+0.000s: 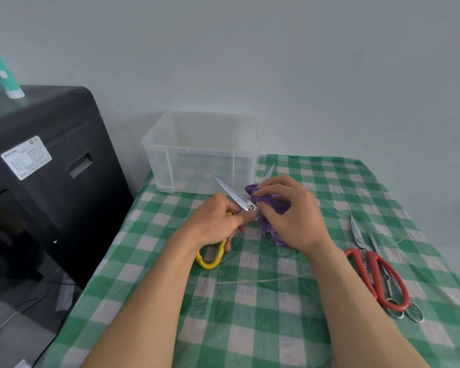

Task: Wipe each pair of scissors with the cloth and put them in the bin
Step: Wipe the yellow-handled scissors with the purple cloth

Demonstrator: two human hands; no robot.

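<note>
Glossy, creased green-and-white checked tablecloth (pixel 250 328) covers the table; near its right edge lie red-handled scissors (pixel 377 274), a smaller all-metal pair (pixel 416 314) partly beneath them; mid-table, the left hand (pixel 218 219) grips the yellow-handled scissors (pixel 229 189) by their loops, pointed steel blades spread wide; the right hand (pixel 290 216) pinches a shaggy purple cloth (pixel 274 204) round one blade near the pivot; a translucent rectangular bin (pixel 202 152) stands at the far left corner; a black cabinet (pixel 51 168) adjoins the left edge; pale grey wall (pixel 276 62) behind.
</note>
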